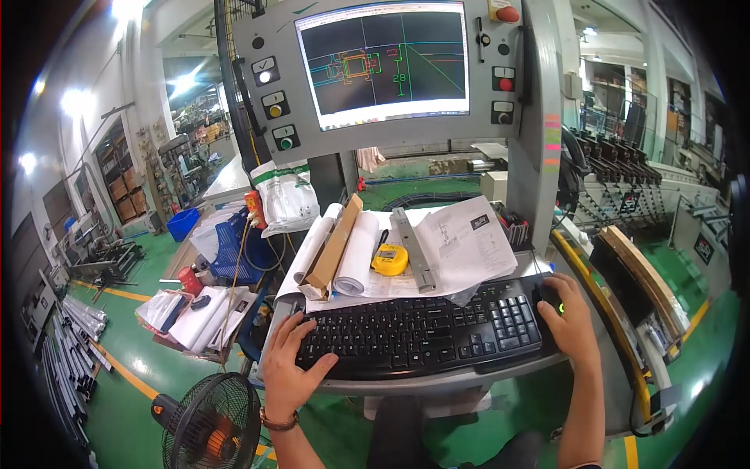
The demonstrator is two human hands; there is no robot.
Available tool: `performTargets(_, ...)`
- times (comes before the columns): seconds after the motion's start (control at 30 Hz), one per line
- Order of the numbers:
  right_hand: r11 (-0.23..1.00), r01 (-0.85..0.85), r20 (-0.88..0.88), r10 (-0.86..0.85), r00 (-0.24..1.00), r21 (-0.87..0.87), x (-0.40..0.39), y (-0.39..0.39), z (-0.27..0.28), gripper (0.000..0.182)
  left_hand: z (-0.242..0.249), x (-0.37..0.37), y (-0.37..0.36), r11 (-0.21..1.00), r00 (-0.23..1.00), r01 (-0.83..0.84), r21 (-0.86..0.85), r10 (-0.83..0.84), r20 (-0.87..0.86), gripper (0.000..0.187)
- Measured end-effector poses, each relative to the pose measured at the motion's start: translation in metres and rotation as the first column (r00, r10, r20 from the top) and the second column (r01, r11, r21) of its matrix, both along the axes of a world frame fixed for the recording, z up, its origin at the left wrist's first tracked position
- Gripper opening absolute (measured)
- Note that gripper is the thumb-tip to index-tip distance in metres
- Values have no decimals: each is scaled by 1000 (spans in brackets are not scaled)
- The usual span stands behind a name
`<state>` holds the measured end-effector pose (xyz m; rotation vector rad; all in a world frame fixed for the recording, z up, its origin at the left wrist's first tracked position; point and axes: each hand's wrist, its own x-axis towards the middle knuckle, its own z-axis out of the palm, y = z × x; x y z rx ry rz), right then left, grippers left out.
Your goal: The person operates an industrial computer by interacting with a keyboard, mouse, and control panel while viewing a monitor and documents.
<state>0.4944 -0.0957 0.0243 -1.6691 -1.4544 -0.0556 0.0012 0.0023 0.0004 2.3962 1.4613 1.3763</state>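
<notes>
1. Keyboard [418, 332]: black, rigid plastic, light; flat on the surface [437, 381] below the monitor [383, 62]. Best lifted by both short ends.
2. Left hand [291, 367]: grip apart, fingers spread flat over the left-end keys, clamped on nothing.
3. Right hand [573, 320]: grip curled over the mouse [549, 297].
4. Mouse: small, smooth, light, likely slippery; just right of the keyboard. Best held by its sides.

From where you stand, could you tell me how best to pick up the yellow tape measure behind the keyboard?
Probably from above, pinching the tape measure's two flat sides. It lies on the papers between a paper roll and a grey metal bar, so sideways approaches look crowded, while its top is exposed.
</notes>
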Motion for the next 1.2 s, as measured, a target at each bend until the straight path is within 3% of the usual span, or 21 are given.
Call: performTargets(1.2, 999, 51, -11, -51, 999, 15, -2, -1, 2, 50, 0, 1, 0, 1000, 1000, -3, -5, 3, 4, 72)
